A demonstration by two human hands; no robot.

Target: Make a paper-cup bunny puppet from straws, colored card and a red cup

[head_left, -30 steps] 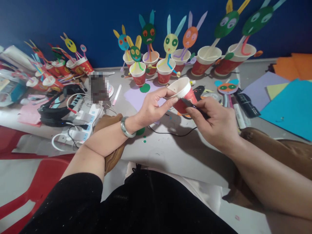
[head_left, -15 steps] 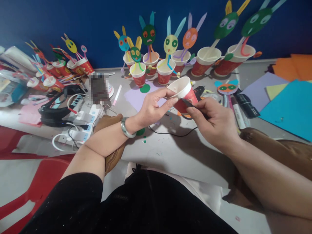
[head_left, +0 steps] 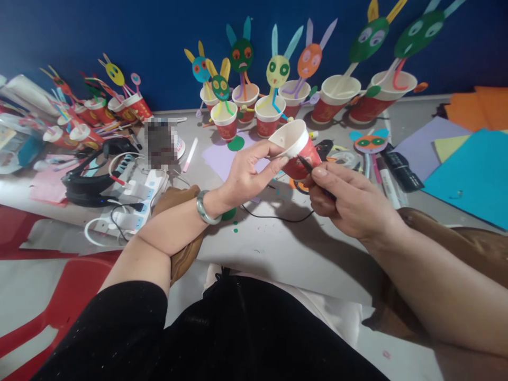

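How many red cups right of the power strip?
8: the held cup in the left hand; two front cups and three rear cups, back centre; two further cups, back right. Others may be hidden.

Over by the plain dark-blue wall [head_left: 119,32], a grey table [head_left: 238,251] carries a bright blue paper sheet [head_left: 472,177] on the right, overlapping a pale yellow paper sheet [head_left: 450,149], with orange paper sheets [head_left: 476,108] behind. Across to the left I see a long white power strip [head_left: 148,193], a curved black headset-like device [head_left: 85,182] near it, and pink paper [head_left: 50,185]; below stands a red plastic chair [head_left: 75,286]
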